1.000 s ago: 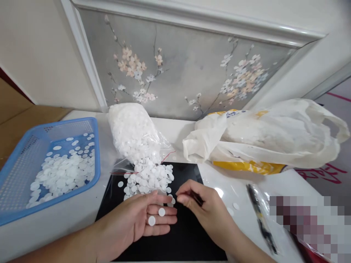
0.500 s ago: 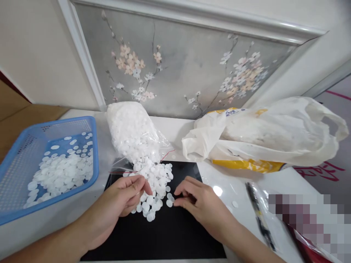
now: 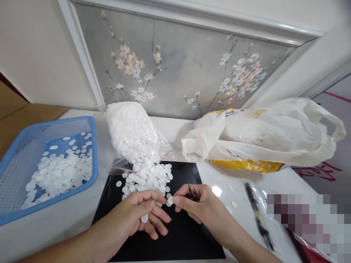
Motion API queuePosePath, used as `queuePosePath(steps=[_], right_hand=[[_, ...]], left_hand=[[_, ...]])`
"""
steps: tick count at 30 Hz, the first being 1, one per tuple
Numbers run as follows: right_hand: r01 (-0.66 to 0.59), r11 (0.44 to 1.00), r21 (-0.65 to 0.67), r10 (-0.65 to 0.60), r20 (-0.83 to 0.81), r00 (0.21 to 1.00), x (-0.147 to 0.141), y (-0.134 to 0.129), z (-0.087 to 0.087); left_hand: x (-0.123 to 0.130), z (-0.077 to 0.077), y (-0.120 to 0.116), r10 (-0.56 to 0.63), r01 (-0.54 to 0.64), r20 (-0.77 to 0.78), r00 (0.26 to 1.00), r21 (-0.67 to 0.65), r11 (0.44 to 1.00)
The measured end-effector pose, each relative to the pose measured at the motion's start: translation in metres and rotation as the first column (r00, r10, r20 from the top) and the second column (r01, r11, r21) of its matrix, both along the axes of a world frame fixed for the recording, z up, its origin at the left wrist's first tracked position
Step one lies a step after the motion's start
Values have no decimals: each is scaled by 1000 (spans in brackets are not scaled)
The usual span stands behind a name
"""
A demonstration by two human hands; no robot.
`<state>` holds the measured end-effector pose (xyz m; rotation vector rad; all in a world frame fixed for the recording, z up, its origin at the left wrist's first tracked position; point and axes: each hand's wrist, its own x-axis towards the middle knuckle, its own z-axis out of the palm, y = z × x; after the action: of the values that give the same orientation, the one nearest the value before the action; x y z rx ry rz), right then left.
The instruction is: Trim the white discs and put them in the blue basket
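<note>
A loose heap of thin white discs (image 3: 149,175) lies on a black board (image 3: 175,233) in front of me. My right hand (image 3: 194,202) pinches one white disc (image 3: 170,200) between thumb and index finger. Tucked in the same hand is a small pointed metal tool (image 3: 194,193) resembling tweezers; most of it is hidden. My left hand (image 3: 146,213) is turned partly palm up, its lower fingers spread, with another white disc (image 3: 144,218) held below the thumb. The left index fingertip almost meets the pinched disc.
A blue plastic basket (image 3: 94,153) containing many discs stands at left. Behind the heap, a clear bag of discs (image 3: 131,128) spills onto the board. A white and yellow plastic bag (image 3: 246,135) lies at back right. Black pens (image 3: 259,215) in clear wrapping sit at right.
My left hand has turned and opened its fingers, moving right and down, with a disc showing in it. My right hand has picked up a disc; its metal tool now shows.
</note>
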<state>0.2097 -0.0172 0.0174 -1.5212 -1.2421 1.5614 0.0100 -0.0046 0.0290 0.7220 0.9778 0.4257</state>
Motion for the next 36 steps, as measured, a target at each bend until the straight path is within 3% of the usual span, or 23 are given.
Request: queuePosePath(steps=[3,7,10,13,15,18,20,26,32,34,36], right_hand=[[12,997,-81,-23,-145,989,-2,-1,0],[22,999,-33,-24,-55,998,-6,-5,-2],[-15,982,191,-6,107,994,-7,-9,-3],[-156,884,441,90,167,982,-5,-10,-4],[-186,833,521,74,228,971,0,-8,-5],[-239,819,522,5,409,912,5,-3,-11],[-334,804,492,39,517,855,6,-1,-17],[-541,662,519,104,651,752,5,-2,-24],[-418,659,625,62,508,859,4,-5,-19],[-401,586,705,39,469,882,5,-7,-17],[-447,449,774,29,488,873,6,-10,-14]], left_hand=[[2,-4,-3,45,-44,29,999,-46,998],[3,0,-4,62,-50,105,993,-117,992],[2,2,-4,87,-64,151,985,-152,986],[1,2,-3,114,-96,132,985,-134,986],[0,2,-1,126,-117,111,986,-87,989],[-2,2,2,120,-116,100,988,-42,992],[-3,2,4,122,-119,91,988,-40,992],[-6,0,7,109,-106,67,992,-45,993],[-5,3,7,106,-107,26,994,25,994],[-4,4,5,108,-107,-3,994,36,994],[-4,4,3,119,-119,-14,993,29,993]])
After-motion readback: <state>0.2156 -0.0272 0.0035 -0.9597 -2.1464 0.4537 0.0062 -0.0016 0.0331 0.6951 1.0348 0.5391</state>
